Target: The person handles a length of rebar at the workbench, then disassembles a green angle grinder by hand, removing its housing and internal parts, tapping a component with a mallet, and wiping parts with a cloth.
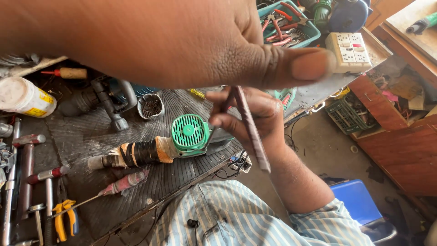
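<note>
**Right hand pinches thin rod above green power tool**

Your right hand (255, 116) is over the counter's near edge, fingers closed around a thin dark reddish rod (250, 130). The rod is tilted, upper end between your fingertips, lower end slanting down toward your striped shirt (236, 218). So this grip is closed on the rod.

Your left hand (182, 41) is very close to the camera and fills the top of the view, thumb stretched out to the right. Cannot tell what it holds, or whether its grip is open or closed; fingers are out of sight.

Just left of the right hand, a green power tool (189, 134) lies on the ribbed black counter (91, 136), round vent grille facing up, taped handle pointing left. Right hand is beside it; cannot tell if touching.

Further left: hammers (32, 159), yellow-handled pliers (63, 218), a pink-handled screwdriver (120, 184), a white plastic jar (22, 95), a small bowl of dark screws (151, 107). Behind: teal tray of red-handled pliers (284, 25), white socket block (350, 51). Blue stool (357, 200) on the floor at right.
</note>
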